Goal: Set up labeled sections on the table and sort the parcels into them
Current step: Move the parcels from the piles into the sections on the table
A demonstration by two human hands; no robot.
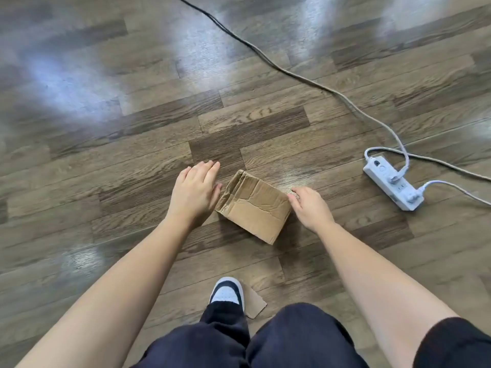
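A small, creased brown cardboard parcel (252,205) sits on the wooden floor in the middle of the view. My left hand (195,191) is just left of it with straight fingers, the thumb close to the box's left end. My right hand (309,207) is at the box's right end, fingers bent slightly and touching its edge. Neither hand has a grip round the box. No table or labels are in view.
A white power strip (392,183) with plugs lies on the floor to the right, and a dark cable (265,55) runs across from the top. My shoe (227,290) stands on a flat cardboard scrap (256,304) near the bottom.
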